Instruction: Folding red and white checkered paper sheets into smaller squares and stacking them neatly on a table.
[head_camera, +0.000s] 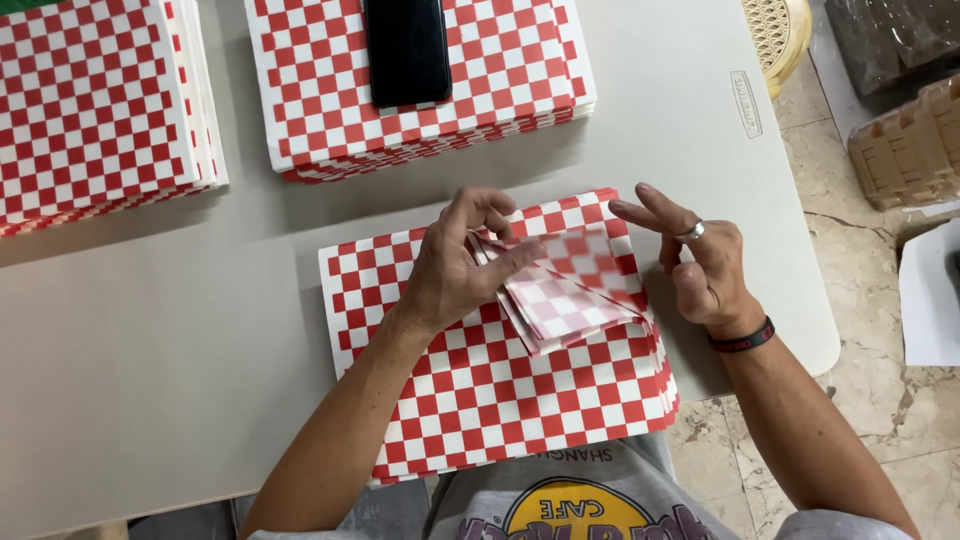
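My left hand (460, 262) pinches a folded red-and-white checkered paper sheet (575, 290) between thumb and fingers, holding it just above a stack of the same checkered sheets (470, 400) at the table's near edge. The folded sheet shows its paler back side. My right hand (700, 265) hovers to the right of the folded sheet with fingers spread and nothing in it. It wears a ring, and a dark band sits on the wrist.
Two more stacks of checkered sheets lie at the back: one far left (90, 100), one centre (500, 80) with a black phone (407, 48) on top. The grey table (180, 300) ends at right. Beyond it are a tiled floor, woven baskets (905, 150) and a white sheet (930, 295).
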